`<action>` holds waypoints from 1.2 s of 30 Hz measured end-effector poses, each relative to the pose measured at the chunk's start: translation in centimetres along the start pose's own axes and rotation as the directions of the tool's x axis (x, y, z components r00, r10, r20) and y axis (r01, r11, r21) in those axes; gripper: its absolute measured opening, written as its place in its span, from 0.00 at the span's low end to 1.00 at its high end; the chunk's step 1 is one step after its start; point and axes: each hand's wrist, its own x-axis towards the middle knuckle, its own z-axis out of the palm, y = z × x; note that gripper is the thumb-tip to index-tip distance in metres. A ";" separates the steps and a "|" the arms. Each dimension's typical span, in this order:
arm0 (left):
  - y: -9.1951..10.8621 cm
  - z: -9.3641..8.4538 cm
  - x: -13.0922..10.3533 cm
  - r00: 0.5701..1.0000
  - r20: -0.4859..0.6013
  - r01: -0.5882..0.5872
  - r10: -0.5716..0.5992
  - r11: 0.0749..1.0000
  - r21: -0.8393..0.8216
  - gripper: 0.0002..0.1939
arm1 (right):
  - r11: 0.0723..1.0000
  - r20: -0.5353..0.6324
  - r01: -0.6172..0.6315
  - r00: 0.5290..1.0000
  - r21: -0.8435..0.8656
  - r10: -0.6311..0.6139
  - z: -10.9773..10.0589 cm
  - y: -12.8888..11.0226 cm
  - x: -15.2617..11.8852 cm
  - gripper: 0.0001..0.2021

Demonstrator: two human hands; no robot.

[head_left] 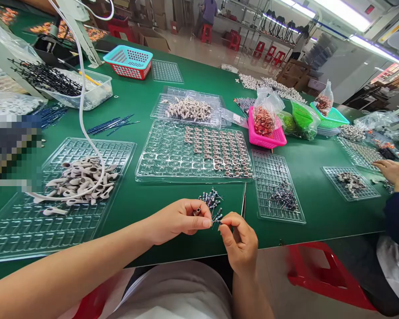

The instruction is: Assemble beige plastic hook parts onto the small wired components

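Note:
My left hand [182, 219] is closed, with a small hollow beige plastic part [197, 212] showing its dark open end between the curled fingers. Its thumb and index fingertips meet at thin wire leads. Close beside it, my right hand [240, 243] pinches a small dark component with wire leads [219, 222]; the fingertips partly cover it. Just beyond both hands lies a loose pile of similar leaded components [211, 197]. A pair of tweezers [244, 200] rests right of that pile. Farther back, a clear tray [166, 153] carries rows of beige parts on its right side.
On the left, beige parts [83, 181] heap on a clear tray [16, 235], with a white cable [81, 106] looping over it. A pink basket [267, 141] and a component tray [264, 177] stand right. A co-worker's hand [394, 173] reaches in at far right.

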 end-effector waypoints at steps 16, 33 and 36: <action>0.3 0.2 -0.6 0.998 -0.024 -0.049 0.054 0.983 0.176 0.16 | 0.996 -0.058 0.010 0.998 -0.086 -0.015 0.1 0.0 -0.2 0.04; -0.8 0.7 0.2 0.945 -0.255 -0.119 0.207 0.940 0.321 0.13 | 0.970 -0.193 0.008 0.980 -0.244 -0.056 0.6 0.3 -0.3 0.05; -0.9 0.6 0.3 0.951 -0.249 -0.111 0.182 0.956 0.273 0.12 | 0.962 -0.193 0.017 0.979 -0.274 -0.072 0.6 0.2 -0.3 0.05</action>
